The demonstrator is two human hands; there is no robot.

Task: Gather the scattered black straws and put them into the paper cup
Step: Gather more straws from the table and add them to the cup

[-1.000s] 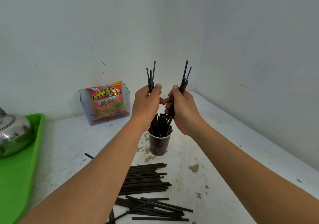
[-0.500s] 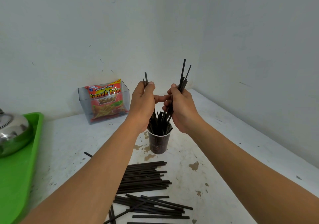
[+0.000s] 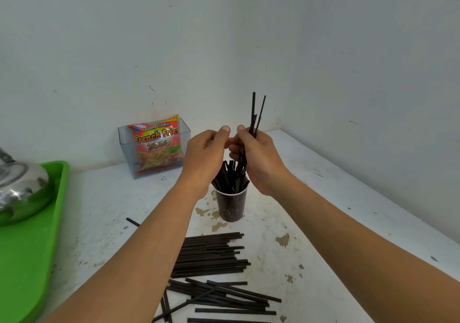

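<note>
Few straws [image 3: 253, 109] gripped upright, right hand [image 3: 261, 159] over cup [image 3: 231, 205].

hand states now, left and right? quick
Left hand: fingers curled, no straw shows above it; cannot tell if it holds any.
Right hand: grips a few black straws over the paper cup.

the straws [image 3: 253, 113] in my right hand [image 3: 258, 158] look matt black; paper cup [image 3: 231, 205] dull, kettle [image 3: 22, 193] shiny metal, tray [image 3: 29, 260] smooth green plastic.
</note>
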